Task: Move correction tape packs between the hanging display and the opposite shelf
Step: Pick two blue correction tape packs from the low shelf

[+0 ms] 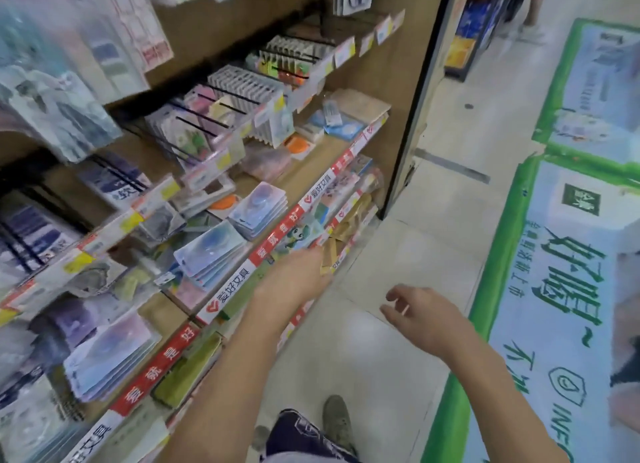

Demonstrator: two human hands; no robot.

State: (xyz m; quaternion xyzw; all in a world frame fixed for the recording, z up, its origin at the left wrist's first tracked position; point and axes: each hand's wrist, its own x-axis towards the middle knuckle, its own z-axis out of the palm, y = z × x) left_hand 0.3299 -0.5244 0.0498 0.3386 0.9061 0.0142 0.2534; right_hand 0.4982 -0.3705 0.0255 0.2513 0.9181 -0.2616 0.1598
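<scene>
Both hands free at the stationery shelf

Left hand (298,275) reaches toward the shelf edge (277,240), fingers straight, holding nothing; right hand (424,315) hovers over the floor (398,265), loosely open, empty.

Shelving unit (408,91) along the left, running from near to far. Hanging packs (242,84) on pegs in its upper part, rows stepping away to the far right. Below them a shelf (304,171) with stacked flat packs (211,251) lying on it, further stacks nearer (110,355) and farther (259,206). Price strip (277,240) along the shelf's front edge. Lower shelves under that. Left hand (294,279) before the strip, just beside it. Right hand (426,317) well apart to the right, over the floor (398,261). Floor graphic (554,289) at right. Shoe (337,421) at near centre.
</scene>
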